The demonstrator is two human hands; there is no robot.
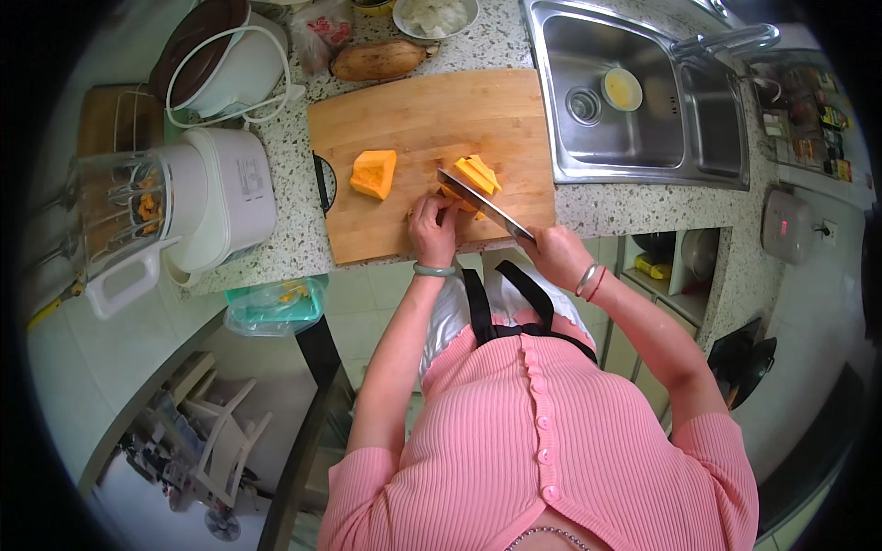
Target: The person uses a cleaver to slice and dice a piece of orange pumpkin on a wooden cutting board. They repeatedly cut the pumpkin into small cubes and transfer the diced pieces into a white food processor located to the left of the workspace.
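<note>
A wooden cutting board (404,115) lies on the counter in front of me. My right hand (558,254) is closed around the handle of a kitchen knife (485,204), whose blade slants up and left across the board. Just left of the blade, my left hand (432,228) has its fingers curled down onto a piece of orange pumpkin (450,192), which the hand and blade partly hide. On the blade's far side lie cut pumpkin slices (478,174). A bigger pumpkin chunk (374,174) sits apart toward the board's left.
Right of the board is a steel sink (597,170) with a small bowl (622,90) in it. A white blender (220,184) with orange bits in its jar stands left. Behind the board lie a brown tuber (378,61) and a bowl of white food (436,16). A green bin (276,308) hangs below the counter edge.
</note>
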